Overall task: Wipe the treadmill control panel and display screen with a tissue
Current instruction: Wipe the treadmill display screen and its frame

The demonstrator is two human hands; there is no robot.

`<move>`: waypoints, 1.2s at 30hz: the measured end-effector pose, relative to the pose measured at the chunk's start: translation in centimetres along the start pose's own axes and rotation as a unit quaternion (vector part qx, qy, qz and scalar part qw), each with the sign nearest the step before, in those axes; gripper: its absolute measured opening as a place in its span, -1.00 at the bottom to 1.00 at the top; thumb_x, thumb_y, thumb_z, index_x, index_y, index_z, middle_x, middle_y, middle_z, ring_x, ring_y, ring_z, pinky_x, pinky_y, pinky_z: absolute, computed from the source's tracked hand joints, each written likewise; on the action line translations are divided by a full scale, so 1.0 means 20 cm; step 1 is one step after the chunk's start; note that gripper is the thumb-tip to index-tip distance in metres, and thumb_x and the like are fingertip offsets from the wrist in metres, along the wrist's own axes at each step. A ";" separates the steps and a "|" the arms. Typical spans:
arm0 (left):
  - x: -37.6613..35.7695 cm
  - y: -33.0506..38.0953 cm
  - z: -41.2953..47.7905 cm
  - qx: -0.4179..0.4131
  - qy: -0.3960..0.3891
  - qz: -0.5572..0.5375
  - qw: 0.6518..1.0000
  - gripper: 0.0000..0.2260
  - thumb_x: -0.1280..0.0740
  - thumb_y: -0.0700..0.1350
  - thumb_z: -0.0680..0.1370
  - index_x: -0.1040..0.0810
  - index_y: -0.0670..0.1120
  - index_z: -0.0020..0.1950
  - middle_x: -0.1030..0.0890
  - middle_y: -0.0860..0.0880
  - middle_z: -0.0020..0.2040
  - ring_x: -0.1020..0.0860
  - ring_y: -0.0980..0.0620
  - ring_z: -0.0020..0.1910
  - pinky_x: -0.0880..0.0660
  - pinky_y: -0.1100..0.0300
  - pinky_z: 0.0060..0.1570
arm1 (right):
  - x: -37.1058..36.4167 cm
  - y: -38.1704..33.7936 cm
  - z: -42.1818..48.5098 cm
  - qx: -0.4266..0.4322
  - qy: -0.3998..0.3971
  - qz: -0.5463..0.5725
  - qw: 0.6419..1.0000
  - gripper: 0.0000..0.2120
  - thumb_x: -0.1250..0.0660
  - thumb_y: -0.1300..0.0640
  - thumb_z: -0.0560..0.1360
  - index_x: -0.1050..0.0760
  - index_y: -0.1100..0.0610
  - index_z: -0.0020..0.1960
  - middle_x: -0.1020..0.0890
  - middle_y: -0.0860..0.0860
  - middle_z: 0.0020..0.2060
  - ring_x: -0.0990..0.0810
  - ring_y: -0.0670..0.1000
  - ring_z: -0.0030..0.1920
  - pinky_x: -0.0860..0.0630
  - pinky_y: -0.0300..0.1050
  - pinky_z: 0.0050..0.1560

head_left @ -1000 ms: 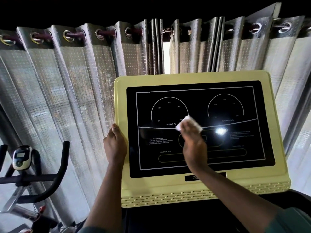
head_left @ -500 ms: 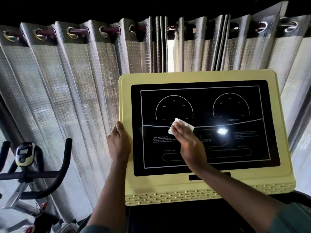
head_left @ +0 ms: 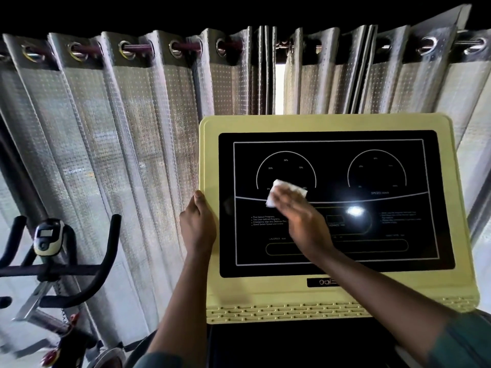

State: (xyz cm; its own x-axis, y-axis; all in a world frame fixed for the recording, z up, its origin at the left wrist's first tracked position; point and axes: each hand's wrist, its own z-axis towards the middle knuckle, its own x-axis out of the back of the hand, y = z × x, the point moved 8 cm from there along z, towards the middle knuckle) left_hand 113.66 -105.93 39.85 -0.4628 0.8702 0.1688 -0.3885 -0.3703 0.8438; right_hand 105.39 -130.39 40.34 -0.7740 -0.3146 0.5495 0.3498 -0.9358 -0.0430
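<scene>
The treadmill console has a pale yellow frame [head_left: 332, 296] around a black glossy display screen [head_left: 372, 235] printed with two white dial arcs and small text. My right hand [head_left: 300, 221] presses a folded white tissue [head_left: 288, 188] flat against the screen, just below the left dial, fingers laid over it. My left hand [head_left: 198, 224] grips the console's left edge, thumb on the front of the frame and fingers hidden behind it.
Silver patterned curtains [head_left: 132, 155] hang on a rod right behind the console. An exercise bike with black handlebars [head_left: 53, 269] and a small monitor stands at the lower left. A bright light glare [head_left: 354, 211] reflects on the screen.
My right hand has slid the tissue leftward across the screen, from near its centre to under the left dial. The left hand has kept its grip on the console edge.
</scene>
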 end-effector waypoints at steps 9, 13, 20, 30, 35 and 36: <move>0.00 -0.01 -0.01 0.005 0.000 0.005 1.000 -0.50 0.05 0.12 0.71 -0.54 -0.17 -0.05 -0.53 -0.20 -0.27 -0.43 -0.25 -0.24 -0.23 0.00 -0.29 | -0.11 -0.21 -0.02 0.002 0.011 0.023 1.000 -0.46 -0.07 0.44 0.54 -0.39 0.20 0.48 -0.41 0.11 0.48 -0.29 0.02 0.54 -0.24 -0.01 0.55; 0.01 0.00 0.00 0.007 -0.004 0.007 1.000 -0.52 0.04 0.10 0.71 -0.52 -0.16 -0.11 -0.44 -0.06 -0.37 -0.39 -0.18 -0.30 -0.20 0.03 -0.31 | -0.08 -0.10 0.12 0.017 -0.012 0.019 1.000 -0.36 -0.16 0.55 0.45 -0.42 0.16 0.47 -0.43 0.07 0.47 -0.32 -0.01 0.52 -0.25 -0.04 0.54; -0.01 -0.03 0.02 0.000 -0.024 -0.013 1.000 -0.49 0.05 0.15 0.69 -0.54 -0.15 -0.05 -0.56 -0.20 -0.25 -0.51 -0.25 -0.19 -0.38 -0.02 -0.24 | -0.16 -0.25 0.11 -0.044 0.033 0.022 0.998 -0.45 -0.06 0.42 0.53 -0.41 0.19 0.48 -0.40 0.11 0.49 -0.28 0.04 0.55 -0.22 0.01 0.55; 0.00 -0.13 -0.12 0.056 -0.110 -0.077 0.989 -0.49 0.02 0.08 0.72 -0.56 -0.26 0.24 -0.58 -0.30 0.23 -0.52 -0.21 0.22 -0.31 0.16 0.05 | -0.25 -0.36 0.29 -0.068 0.015 0.037 0.997 -0.45 -0.10 0.45 0.51 -0.40 0.22 0.47 -0.39 0.13 0.49 -0.26 0.04 0.55 -0.20 0.01 0.56; 0.00 -0.21 -0.18 0.068 -0.105 -0.058 0.991 -0.39 0.07 0.23 0.67 -0.58 -0.20 0.12 -0.64 -0.24 0.07 -0.57 -0.18 0.03 -0.47 -0.01 0.02 | -0.32 -0.59 -0.08 0.033 -0.032 0.061 0.997 -0.50 0.00 0.34 0.59 -0.37 0.20 0.49 -0.38 0.10 0.49 -0.24 0.04 0.56 -0.16 -0.01 0.58; 0.00 -0.21 -0.18 0.066 -0.104 -0.054 0.991 -0.37 0.09 0.26 0.65 -0.58 -0.18 0.12 -0.64 -0.24 0.06 -0.57 -0.21 0.05 -0.50 -0.05 0.04 | -0.32 -0.58 -0.06 0.029 -0.033 0.065 0.997 -0.50 0.00 0.34 0.58 -0.38 0.20 0.48 -0.39 0.10 0.49 -0.26 0.04 0.56 -0.18 -0.01 0.57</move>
State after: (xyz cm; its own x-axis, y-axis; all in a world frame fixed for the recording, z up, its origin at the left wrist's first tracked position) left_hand 112.36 -105.55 34.41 -0.2450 0.9555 0.1644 -0.3119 -0.2383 0.9198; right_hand 105.56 -117.74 36.27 -0.6840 -0.4196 0.5968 0.4760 -0.8766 -0.0708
